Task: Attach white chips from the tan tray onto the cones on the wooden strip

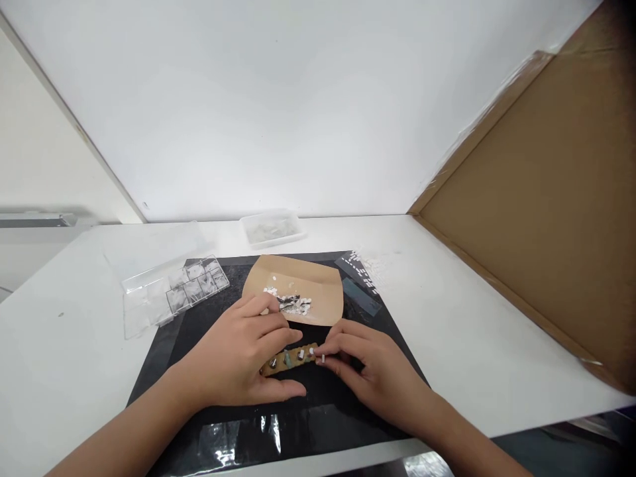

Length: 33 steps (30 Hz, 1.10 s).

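Note:
A narrow brown strip (pixel 293 360) with a wavy edge lies on the black mat (pixel 342 404), with several small shiny, greenish and white bits along it. My left hand (pixel 251 354) rests over the strip's left end, thumb and forefinger spread on either side of it. That end is hidden under the palm. At the other end, my right hand (pixel 360 361) has thumb and forefinger pinched, with a small white piece (pixel 322 358) showing between them. Just beyond both hands, a brown paper tray (pixel 322 285) holds a heap of small white bits (pixel 298 305) and some dark slivers.
A clear compartment box (pixel 196 288) with bagged pieces lies open at the left. Behind stands a translucent tub (pixel 273 228). Rows of white stickers (pixel 370 271) lie at the mat's right corner. A cardboard panel (pixel 541 218) borders the white table (pixel 472 344) on the right.

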Motion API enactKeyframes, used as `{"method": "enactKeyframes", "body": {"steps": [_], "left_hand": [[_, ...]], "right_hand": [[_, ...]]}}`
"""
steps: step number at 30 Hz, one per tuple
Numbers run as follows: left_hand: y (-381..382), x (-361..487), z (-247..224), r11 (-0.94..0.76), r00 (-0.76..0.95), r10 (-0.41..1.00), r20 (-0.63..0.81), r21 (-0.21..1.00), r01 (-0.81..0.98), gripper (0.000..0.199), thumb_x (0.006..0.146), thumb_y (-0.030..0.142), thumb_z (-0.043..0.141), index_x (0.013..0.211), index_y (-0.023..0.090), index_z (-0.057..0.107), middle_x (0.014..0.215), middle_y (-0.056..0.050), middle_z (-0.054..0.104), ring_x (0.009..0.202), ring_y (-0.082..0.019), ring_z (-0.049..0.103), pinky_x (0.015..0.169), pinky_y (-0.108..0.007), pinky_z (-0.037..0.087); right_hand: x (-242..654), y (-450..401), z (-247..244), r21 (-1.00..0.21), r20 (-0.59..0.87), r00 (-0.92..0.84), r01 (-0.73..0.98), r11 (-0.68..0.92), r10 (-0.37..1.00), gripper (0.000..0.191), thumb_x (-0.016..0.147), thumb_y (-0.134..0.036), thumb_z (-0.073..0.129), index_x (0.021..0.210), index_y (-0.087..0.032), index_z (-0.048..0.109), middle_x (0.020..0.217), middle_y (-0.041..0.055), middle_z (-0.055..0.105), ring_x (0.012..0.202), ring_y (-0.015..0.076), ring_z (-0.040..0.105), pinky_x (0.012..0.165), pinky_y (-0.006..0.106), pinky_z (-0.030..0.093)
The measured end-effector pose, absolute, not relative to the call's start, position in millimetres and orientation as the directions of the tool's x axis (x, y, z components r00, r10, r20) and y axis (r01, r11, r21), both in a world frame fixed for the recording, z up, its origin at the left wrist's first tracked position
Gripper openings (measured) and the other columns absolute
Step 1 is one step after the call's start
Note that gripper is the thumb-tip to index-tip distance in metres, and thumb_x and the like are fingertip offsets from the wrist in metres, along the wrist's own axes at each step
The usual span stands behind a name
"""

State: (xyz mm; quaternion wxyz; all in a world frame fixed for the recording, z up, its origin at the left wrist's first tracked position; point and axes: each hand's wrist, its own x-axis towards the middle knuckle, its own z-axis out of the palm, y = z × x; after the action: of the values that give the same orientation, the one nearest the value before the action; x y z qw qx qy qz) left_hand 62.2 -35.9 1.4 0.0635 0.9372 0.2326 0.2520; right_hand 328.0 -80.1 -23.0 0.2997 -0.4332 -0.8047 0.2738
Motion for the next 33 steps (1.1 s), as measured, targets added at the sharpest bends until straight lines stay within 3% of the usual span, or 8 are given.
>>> {"method": "enactKeyframes", "body": {"steps": [5, 12, 20, 33], "left_hand": [[-37, 65, -4, -0.868, 0.775, 0.495, 0.393, 0.181, 0.463, 0.050, 0.083, 0.057, 0.079, 0.112, 0.017, 0.072, 0.090, -0.009, 0.075, 0.098, -0.030, 0.062, 0.082, -0.043, 0.049], [-40, 69, -8, -0.868, 0.785, 0.494, 0.375, 0.156, 0.471, 0.037, 0.088, 0.047, 0.077, 0.109, 0.017, 0.072, 0.088, -0.007, 0.074, 0.095, -0.028, 0.061, 0.079, -0.041, 0.046], [-38, 70, -10, -0.862, 0.797, 0.507, 0.329, 0.172, 0.477, 0.028, 0.089, 0.042, 0.077, 0.104, 0.018, 0.074, 0.085, -0.006, 0.074, 0.094, -0.028, 0.061, 0.080, -0.041, 0.045], [-37, 71, -14, -0.843, 0.791, 0.537, 0.292, 0.209, 0.496, 0.027, 0.085, 0.037, 0.082, 0.105, 0.019, 0.075, 0.081, -0.004, 0.072, 0.092, -0.026, 0.060, 0.077, -0.040, 0.043]], "right_hand": [[321, -87, -44, -0.717, 0.309, -0.362, 0.519, 0.465, 0.880, 0.016, 0.100, -0.017, 0.063, 0.104, -0.026, 0.075, 0.097, 0.0036, 0.071, 0.087, 0.0174, 0.070, 0.078, 0.029, 0.059], [318, -86, -46, -0.695, 0.280, -0.329, 0.578, 0.427, 0.902, 0.017, 0.101, -0.021, 0.063, 0.110, -0.028, 0.075, 0.102, 0.0045, 0.073, 0.090, 0.0193, 0.072, 0.079, 0.032, 0.060], [320, -87, -48, -0.726, 0.196, -0.286, 0.600, 0.335, 0.938, 0.008, 0.099, -0.026, 0.068, 0.101, -0.027, 0.075, 0.084, 0.0004, 0.068, 0.071, 0.0163, 0.065, 0.063, 0.028, 0.052], [315, -87, -47, -0.731, 0.139, -0.251, 0.627, 0.270, 0.958, 0.009, 0.099, -0.024, 0.066, 0.096, -0.026, 0.074, 0.089, 0.0008, 0.068, 0.077, 0.0167, 0.065, 0.068, 0.029, 0.049]]}}
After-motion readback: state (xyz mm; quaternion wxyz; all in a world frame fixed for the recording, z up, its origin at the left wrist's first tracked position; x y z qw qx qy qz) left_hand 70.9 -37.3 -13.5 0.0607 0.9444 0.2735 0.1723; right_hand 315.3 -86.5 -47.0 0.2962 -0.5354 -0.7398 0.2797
